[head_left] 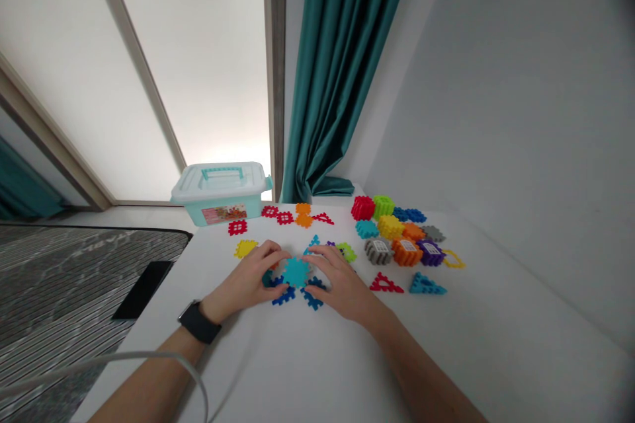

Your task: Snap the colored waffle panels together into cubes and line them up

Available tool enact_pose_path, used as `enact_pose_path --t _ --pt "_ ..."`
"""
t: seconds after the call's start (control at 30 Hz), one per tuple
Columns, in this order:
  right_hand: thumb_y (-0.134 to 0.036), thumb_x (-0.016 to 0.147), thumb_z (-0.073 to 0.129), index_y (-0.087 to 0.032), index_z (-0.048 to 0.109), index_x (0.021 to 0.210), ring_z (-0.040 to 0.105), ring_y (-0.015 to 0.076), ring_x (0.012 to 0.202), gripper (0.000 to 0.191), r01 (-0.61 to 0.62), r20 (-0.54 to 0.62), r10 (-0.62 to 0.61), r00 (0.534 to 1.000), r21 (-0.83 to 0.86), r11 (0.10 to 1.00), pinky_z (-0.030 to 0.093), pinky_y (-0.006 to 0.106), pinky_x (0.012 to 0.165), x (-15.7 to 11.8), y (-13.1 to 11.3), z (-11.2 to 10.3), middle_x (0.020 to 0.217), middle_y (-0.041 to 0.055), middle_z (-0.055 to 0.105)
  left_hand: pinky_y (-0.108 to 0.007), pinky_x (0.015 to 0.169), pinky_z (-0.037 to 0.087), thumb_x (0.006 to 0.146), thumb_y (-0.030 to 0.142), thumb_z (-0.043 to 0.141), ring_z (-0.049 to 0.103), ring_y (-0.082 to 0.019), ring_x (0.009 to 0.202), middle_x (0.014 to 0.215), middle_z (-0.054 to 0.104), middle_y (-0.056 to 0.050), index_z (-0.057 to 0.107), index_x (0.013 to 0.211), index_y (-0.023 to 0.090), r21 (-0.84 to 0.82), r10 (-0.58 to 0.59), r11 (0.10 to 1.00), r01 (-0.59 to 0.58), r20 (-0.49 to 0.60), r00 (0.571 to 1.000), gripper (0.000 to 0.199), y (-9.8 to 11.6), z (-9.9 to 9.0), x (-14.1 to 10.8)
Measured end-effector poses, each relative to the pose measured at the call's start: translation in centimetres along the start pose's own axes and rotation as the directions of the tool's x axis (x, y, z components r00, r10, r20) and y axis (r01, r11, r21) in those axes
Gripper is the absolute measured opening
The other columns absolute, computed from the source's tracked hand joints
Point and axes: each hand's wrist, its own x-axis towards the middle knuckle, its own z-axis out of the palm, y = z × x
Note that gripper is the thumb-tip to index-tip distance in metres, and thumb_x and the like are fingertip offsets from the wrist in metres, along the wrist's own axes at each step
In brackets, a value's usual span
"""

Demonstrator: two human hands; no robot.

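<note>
A light blue toothed piece (296, 272) lies flat between my two hands, over the middle of the white table. My left hand (255, 275) curves around its left side, thumb and fingers bent toward it. From the right, my right hand (335, 277) reaches in with its fingers at the piece's right edge. Just below are a dark blue piece (284, 297) on the left and another dark blue piece (313, 296) on the right. Behind my right hand show a blue triangle (313, 242) and a green piece (347, 251). My fingers partly hide the pieces underneath.
A lidded teal box (225, 201) stands at the back left. Red pieces (237, 227), orange pieces (304, 219) and a yellow piece (245, 249) lie near it. Stacks of coloured pieces (391, 227) stand at the right, before a red triangle (385, 283) and a blue triangle (427, 285).
</note>
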Motion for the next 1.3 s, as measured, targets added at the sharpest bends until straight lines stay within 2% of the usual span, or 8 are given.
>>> enact_pose_path --t 0.2,0.37,0.6,0.87,0.97,1.1,1.17,1.3 --pt "-0.018 0.087 0.067 -0.027 0.06 0.13 0.048 0.0295 0.134 0.044 0.003 0.045 -0.001 0.999 -0.055 0.998 0.038 0.053 0.113 0.0 0.1 -0.4 0.14 0.0108 0.055 -0.037 0.093 0.051 0.079 0.024 0.072 0.058 -0.023 0.103 0.114 0.056 -0.008 0.062 0.122 0.023 -0.02 0.003 1.0 -0.002 0.058 0.998 0.044 0.2 -0.1 0.1" --pt "-0.018 0.087 0.068 -0.028 0.062 0.128 0.051 0.028 0.13 0.043 0.06 0.033 -0.058 0.998 -0.06 0.996 0.039 0.054 0.112 0.0 0.3 -0.5 0.135 0.0091 0.059 -0.037 0.092 0.052 0.081 0.025 0.071 0.059 -0.023 0.104 0.112 0.057 -0.008 0.062 0.125 0.025 -0.013 0.025 1.0 -0.024 0.068 0.997 0.045 0.5 -0.3 0.1" --pt "-0.016 0.087 0.066 -0.028 0.064 0.124 0.053 0.0277 0.126 0.039 0.075 -0.004 -0.075 0.997 -0.053 0.996 0.044 0.051 0.108 -0.1 0.5 -0.4 0.13 0.0091 0.061 -0.037 0.093 0.053 0.083 0.024 0.07 0.06 -0.023 0.103 0.114 0.059 -0.007 0.058 0.133 0.028 0.022 0.038 0.999 -0.04 0.068 0.997 0.052 0.4 -0.1 -0.1" --pt "-0.02 0.082 0.073 -0.022 0.06 0.107 0.058 0.0276 0.11 0.028 0.001 -0.136 0.001 0.991 0.017 1.0 0.05 0.048 0.096 0.3 0.5 0.2 0.114 0.0096 0.06 -0.034 0.088 0.052 0.093 0.023 0.056 0.062 -0.021 0.097 0.107 0.063 -0.008 0.064 0.116 0.021 0.055 -0.006 0.998 0.01 -0.069 0.998 0.024 0.1 0.3 0.1" --pt "-0.021 0.082 0.073 -0.023 0.058 0.103 0.057 0.0279 0.109 0.026 -0.008 -0.176 0.012 0.984 0.022 1.0 0.049 0.049 0.097 0.3 0.1 0.5 0.113 0.0091 0.06 -0.036 0.088 0.051 0.088 0.023 0.061 0.061 -0.023 0.099 0.109 0.062 -0.009 0.061 0.119 0.02 0.099 0.004 0.995 0.004 -0.084 0.996 0.032 0.6 0.3 0.1" --pt "-0.021 0.08 0.075 -0.023 0.058 0.102 0.058 0.029 0.11 0.027 -0.023 -0.222 0.026 0.975 0.015 1.0 0.048 0.049 0.096 0.3 -0.4 0.7 0.113 0.0096 0.06 -0.04 0.087 0.05 0.078 0.036 0.075 0.061 -0.026 0.1 0.113 0.061 -0.009 0.058 0.124 0.022 0.187 -0.006 0.982 0.026 -0.108 0.994 0.051 0.8 0.6 0.1" --pt "-0.02 0.079 0.075 -0.023 0.059 0.102 0.058 0.0295 0.111 0.028 -0.026 -0.234 0.025 0.972 -0.003 1.0 0.049 0.049 0.096 0.4 -0.6 0.8 0.115 0.0103 0.06 -0.04 0.087 0.05 0.078 0.038 0.077 0.061 -0.027 0.1 0.113 0.061 -0.009 0.058 0.122 0.022 0.223 -0.009 0.974 0.039 -0.132 0.991 0.05 0.7 0.8 0.1" --pt "-0.021 0.081 0.072 -0.023 0.059 0.101 0.058 0.03 0.112 0.025 -0.02 -0.252 0.009 0.968 -0.043 0.999 0.048 0.049 0.097 0.4 -0.7 1.0 0.115 0.0109 0.062 -0.042 0.089 0.05 0.077 0.031 0.075 0.06 -0.028 0.103 0.115 0.06 -0.01 0.06 0.119 0.021 0.256 0.01 0.966 0.035 -0.172 0.985 0.045 0.3 1.0 0.0"
